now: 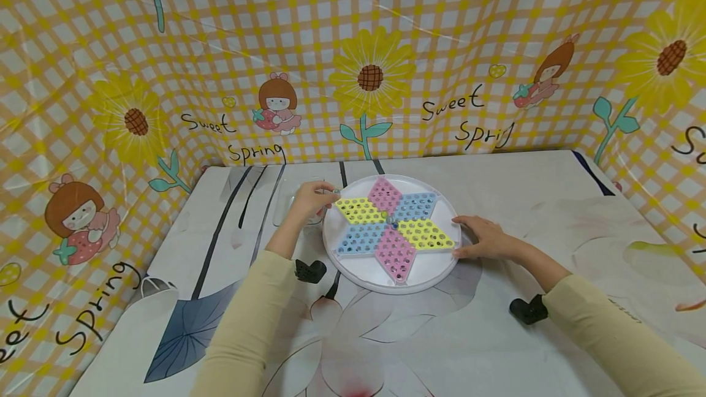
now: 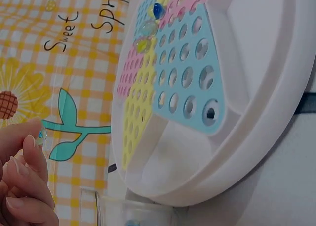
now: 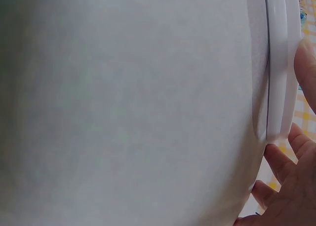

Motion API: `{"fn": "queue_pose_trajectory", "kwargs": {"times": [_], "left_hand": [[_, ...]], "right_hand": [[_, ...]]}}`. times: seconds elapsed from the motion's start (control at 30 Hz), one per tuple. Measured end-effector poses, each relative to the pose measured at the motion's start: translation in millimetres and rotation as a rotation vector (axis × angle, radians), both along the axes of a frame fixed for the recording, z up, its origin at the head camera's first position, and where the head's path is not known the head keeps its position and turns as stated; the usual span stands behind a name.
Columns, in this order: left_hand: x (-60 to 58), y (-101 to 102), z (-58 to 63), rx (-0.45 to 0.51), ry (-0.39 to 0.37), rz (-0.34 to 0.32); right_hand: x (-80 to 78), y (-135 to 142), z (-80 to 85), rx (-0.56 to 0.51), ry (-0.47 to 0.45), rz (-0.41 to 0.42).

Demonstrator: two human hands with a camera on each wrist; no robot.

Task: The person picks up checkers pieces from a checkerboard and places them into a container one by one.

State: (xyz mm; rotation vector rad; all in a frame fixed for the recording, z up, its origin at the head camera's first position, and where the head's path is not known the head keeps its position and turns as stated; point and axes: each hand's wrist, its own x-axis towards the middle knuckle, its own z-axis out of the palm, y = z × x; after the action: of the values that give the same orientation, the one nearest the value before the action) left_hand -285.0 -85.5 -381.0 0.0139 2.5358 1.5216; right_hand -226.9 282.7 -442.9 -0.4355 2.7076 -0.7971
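Observation:
A round white Chinese checkers board (image 1: 358,276) with a pink, blue and yellow star of holes lies on the table. My left hand (image 1: 313,200) is over its left edge, pinching a small clear glass marble (image 2: 42,135) between thumb and forefinger. At the star's centre sit several marbles, among them a dark blue marble (image 2: 158,11) and a yellowish marble (image 2: 142,45). My right hand (image 1: 485,238) touches the board's right rim, thumb and fingers spread along it. In the right wrist view, the thumb rests on the white rim (image 3: 278,102) and the other fingers lie beside it.
A clear plastic box (image 1: 283,204) stands left of the board, partly behind my left hand, with marbles inside. The table (image 1: 529,201) has a printed cover. A yellow checked cloth (image 1: 309,17) hangs behind and at both sides.

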Motion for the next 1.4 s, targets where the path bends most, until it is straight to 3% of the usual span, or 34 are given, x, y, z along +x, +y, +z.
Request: {"fn": "queue_pose_trajectory", "kwargs": {"times": [0.5, 0.67, 1.07, 1.4], "left_hand": [[-1.1, -25, 3.0, -0.028, -0.020, 0.073], [-1.4, -33, 3.9, -0.059, -0.018, 0.067], [-4.4, -51, 3.3, 0.001, -0.049, 0.100], [-0.5, -60, 2.1, -0.006, -0.066, 0.138]], "right_hand": [[-0.7, 1, -2.1, -0.001, 0.001, 0.000], [-0.8, 2, -2.4, 0.004, 0.002, 0.000], [-0.8, 1, -1.7, 0.010, 0.004, 0.001], [-0.9, 1, -0.9, 0.011, 0.002, -0.001]]}}
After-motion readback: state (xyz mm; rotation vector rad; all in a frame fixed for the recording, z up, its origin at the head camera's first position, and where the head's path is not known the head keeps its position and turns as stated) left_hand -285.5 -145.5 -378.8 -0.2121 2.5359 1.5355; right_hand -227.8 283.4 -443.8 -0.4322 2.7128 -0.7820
